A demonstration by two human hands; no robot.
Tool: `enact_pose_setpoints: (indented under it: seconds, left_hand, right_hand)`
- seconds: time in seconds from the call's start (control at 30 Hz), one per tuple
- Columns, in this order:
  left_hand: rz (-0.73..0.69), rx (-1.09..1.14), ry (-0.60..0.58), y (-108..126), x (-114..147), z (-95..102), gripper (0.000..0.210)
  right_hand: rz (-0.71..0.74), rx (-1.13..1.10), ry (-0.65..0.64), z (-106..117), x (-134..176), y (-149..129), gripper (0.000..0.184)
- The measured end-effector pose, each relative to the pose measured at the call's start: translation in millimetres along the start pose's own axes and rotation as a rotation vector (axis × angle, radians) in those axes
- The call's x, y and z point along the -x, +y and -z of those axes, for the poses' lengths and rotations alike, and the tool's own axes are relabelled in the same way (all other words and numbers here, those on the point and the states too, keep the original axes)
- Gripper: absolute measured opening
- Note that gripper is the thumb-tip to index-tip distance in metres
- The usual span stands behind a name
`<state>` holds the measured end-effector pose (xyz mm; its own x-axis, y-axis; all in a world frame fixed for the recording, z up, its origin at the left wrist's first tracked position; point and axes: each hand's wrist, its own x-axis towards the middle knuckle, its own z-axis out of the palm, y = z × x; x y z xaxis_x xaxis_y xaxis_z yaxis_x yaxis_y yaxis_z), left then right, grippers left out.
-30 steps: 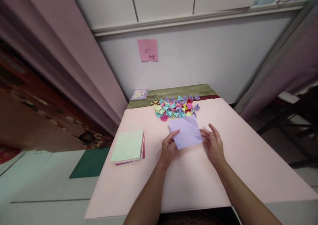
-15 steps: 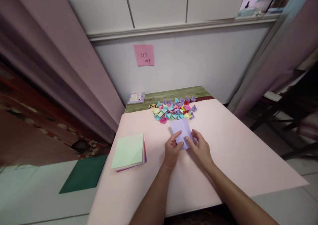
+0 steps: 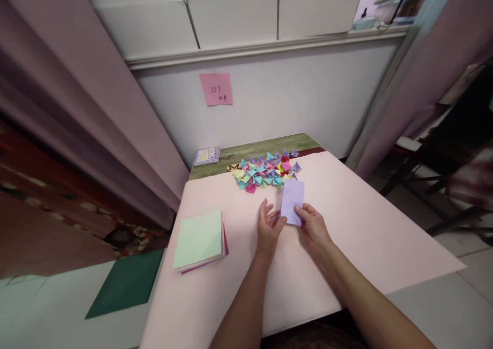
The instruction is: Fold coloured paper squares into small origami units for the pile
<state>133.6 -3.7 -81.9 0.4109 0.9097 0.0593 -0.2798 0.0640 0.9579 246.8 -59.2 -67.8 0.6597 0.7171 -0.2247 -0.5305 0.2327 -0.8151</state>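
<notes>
Paper (image 3: 291, 197) farther right, before origami pile (image 3: 265, 171)

Left hand (image 3: 268, 235), right hand (image 3: 316, 229) and both forearms (image 3: 248, 297) are bare. Dark, faintly patterned clothing (image 3: 319, 337) shows at bottom centre.

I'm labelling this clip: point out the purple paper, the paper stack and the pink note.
Purple paper (image 3: 291, 198), head view: middle of its visible face.
Paper stack (image 3: 199, 239), head view: its green top sheet.
Pink note (image 3: 216, 89), head view: middle of its front.
</notes>
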Motion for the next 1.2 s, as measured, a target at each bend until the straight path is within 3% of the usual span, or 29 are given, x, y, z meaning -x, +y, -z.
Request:
enact_pose_setpoints:
  seconds: [0.13, 0.27, 0.4, 0.5, 0.67, 0.83, 0.97, 1.07, 1.2]
  left_hand:
    - [0.164, 0.008, -0.106, 2, 1, 0.5, 0.048]
    - [0.159, -0.057, -0.109, 5, 3, 1.1, 0.029]
    - [0.168, -0.027, -0.170, 7, 4, 1.4, 0.027]
    - [0.187, 0.103, -0.096, 8, 2, 0.8, 0.028]
    - [0.139, 0.368, 0.161, 13, -3, -0.4, 0.031]
    - [0.144, 0.437, 0.038, 9, -1, -11.8, 0.031]
    - [0.188, 0.308, 0.145, -1, -3, -19.6, 0.028]
    - [0.213, 0.295, 0.248, -2, -5, -18.1, 0.031]
    - [0.255, 0.273, 0.244, 2, -4, -14.0, 0.032]
  right_hand:
    - [0.011, -0.063, -0.056, -7, 8, 9, 0.029]
    - [0.034, 0.119, -0.128, -1, 4, -4, 0.039]
    - [0.081, 0.258, -0.086, 15, -14, -33, 0.036]
    - [0.053, 0.271, -0.147, 26, -23, -43, 0.034]
    - [-0.086, 0.215, -0.247, 26, -20, -23, 0.033]
    - [-0.046, 0.167, -0.204, 13, -15, 5, 0.040]
    - [-0.034, 0.292, -0.340, 15, -10, 8, 0.039]
    - [0.070, 0.392, -0.411, 25, -7, -3, 0.040]
    - [0.375, 0.528, -0.446, 42, -11, -19, 0.050]
